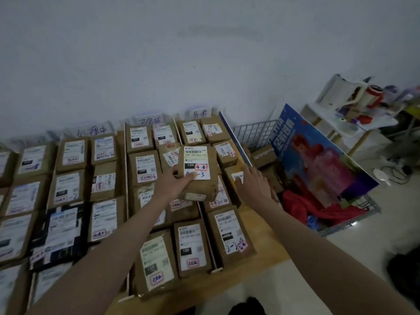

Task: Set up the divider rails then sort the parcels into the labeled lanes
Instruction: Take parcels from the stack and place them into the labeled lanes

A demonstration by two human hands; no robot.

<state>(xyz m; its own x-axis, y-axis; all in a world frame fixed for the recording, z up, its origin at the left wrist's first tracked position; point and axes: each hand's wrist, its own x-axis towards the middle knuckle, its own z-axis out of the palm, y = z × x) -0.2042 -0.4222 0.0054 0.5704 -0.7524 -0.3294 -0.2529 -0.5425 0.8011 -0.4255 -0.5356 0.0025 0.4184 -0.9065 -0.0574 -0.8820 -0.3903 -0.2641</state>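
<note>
While the left-hand lanes lie packed with labelled boxes under their wall signs, such as the middle lane sign (148, 120), the step in hand looks like placing one parcel (197, 172) into the rightmost lane, below the sign (200, 114) whose characters seem to match its red stamp. To do it well, the stamp should be checked against that sign, then the box lowered flat, label up, into a gap between the divider rail (205, 226) and the blue edge board (235, 142), not stacked askew. The left hand (173, 184) reaches forward, arm extended, thumb over the label and fingers wrapped under, clasping the parcel above the lane. The right hand (252, 185) stretches out beside it, fingers spread and holding nothing, fingertips near a box (236, 176) at the lane's edge.
</note>
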